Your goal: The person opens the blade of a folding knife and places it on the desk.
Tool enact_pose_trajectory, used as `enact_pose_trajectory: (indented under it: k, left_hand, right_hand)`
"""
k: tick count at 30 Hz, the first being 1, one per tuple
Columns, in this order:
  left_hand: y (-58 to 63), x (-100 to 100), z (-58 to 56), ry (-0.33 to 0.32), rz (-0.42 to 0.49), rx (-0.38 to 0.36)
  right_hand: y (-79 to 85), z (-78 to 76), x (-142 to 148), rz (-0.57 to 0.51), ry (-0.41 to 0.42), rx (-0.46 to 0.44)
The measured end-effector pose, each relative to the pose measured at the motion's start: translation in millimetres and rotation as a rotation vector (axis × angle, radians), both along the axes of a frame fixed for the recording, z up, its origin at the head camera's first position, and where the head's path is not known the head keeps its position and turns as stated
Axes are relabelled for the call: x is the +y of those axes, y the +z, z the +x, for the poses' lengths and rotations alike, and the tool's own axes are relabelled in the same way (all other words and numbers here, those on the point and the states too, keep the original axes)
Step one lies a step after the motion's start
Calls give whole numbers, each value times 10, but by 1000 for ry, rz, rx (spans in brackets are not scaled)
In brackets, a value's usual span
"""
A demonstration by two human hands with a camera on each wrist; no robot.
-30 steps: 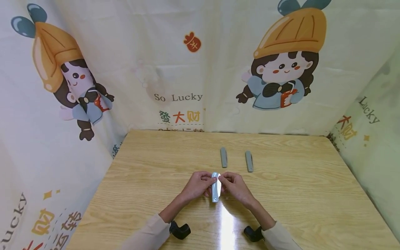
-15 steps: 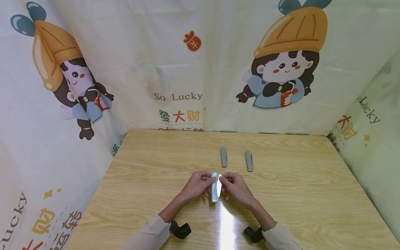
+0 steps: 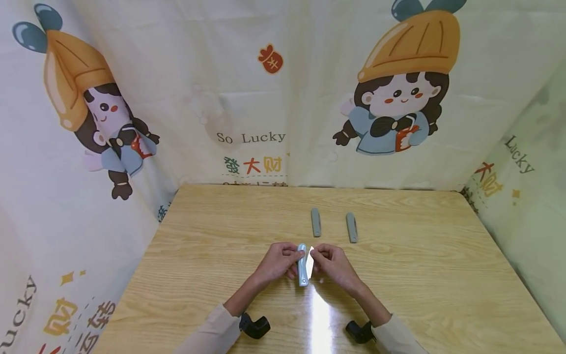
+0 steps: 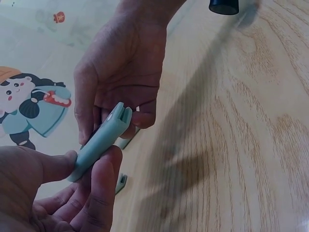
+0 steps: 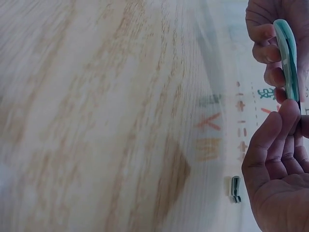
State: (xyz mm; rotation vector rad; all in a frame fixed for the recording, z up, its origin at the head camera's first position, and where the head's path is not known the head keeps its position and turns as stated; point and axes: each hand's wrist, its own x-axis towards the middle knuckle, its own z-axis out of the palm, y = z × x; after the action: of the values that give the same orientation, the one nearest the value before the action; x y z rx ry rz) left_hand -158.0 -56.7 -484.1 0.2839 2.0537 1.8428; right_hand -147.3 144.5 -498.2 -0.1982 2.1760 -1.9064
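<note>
A folding knife (image 3: 302,269) with a pale blue-green handle stands between the two hands, close over the table. My left hand (image 3: 278,261) holds the handle, its thumb lying on the upper part. From the other side my right hand (image 3: 333,264) pinches the bright blade (image 3: 310,266) near its upper end. The blade is swung partly out, leaving a narrow gap along the handle. In the left wrist view, the slotted end of the handle (image 4: 101,142) faces the camera. The right wrist view has the handle (image 5: 287,60) nearly upright, with right fingertips at its lower end.
Two grey-green folded knives (image 3: 316,222) (image 3: 351,227) lie beyond the hands on the wooden table (image 3: 221,226). Black wrist cameras (image 3: 255,326) (image 3: 359,332) sit under both forearms. A printed cloth (image 3: 199,98) hangs behind the table and along its sides.
The blade has swung a little farther out of the handle, and the gap between them has widened. The handle has shifted slightly left with my left hand; my right hand keeps its pinch.
</note>
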Motion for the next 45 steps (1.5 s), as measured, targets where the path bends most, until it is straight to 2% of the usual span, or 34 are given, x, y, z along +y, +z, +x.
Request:
enact_pose_trajectory:
  k: [16, 25, 35, 45]
  left_hand:
    - [-19, -18, -6, 9, -9, -8]
    - [-21, -23, -55, 26, -20, -5]
    - [-29, -23, -62, 96, 15, -4]
    - [-5, -14, -36, 124, 16, -10]
  right_hand:
    - [15, 31, 30, -18, -1, -13]
    - [21, 1, 17, -8, -43, -23]
    - [34, -9, 20, -11, -71, -8]
    - [-2, 1, 23, -14, -118, -5]
